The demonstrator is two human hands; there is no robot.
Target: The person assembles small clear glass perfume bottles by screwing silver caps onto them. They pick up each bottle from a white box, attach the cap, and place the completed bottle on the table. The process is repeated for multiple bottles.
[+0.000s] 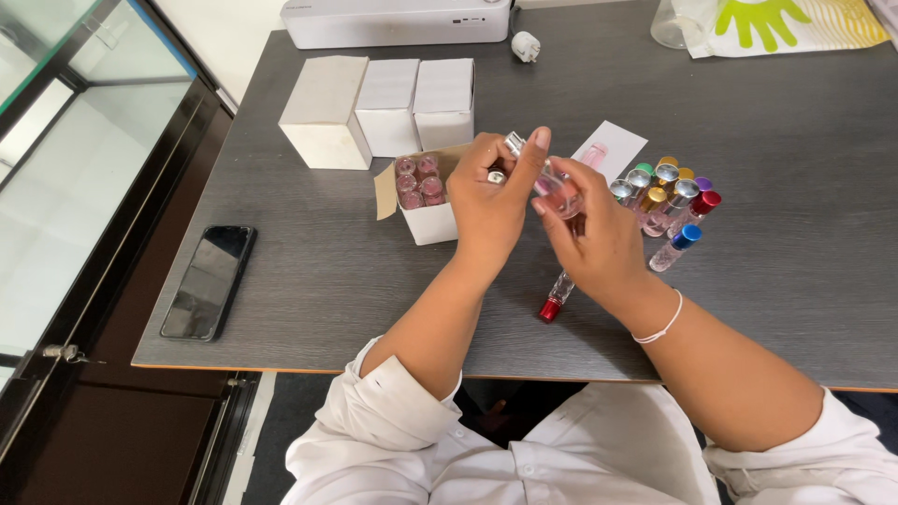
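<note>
Head view: over a dark grey table (pixel 309 271), both hands' fingers (pixel 538 150) grasp a small glass bottle (pixel 559 192).

Three closed white boxes (pixel 379 108) stand in a row at the back of the grey surface (pixel 795 309); an open white box (pixel 432 223) (flap raised) sits just before them. A dark phone (pixel 208 281) lies left, screen blank. A white card (pixel 610 150) lies right of the boxes.

Dark grey table (pixel 767 309) carries white boxes (pixel 379 108), phone (pixel 208 281), capped vials (pixel 666 201).
</note>
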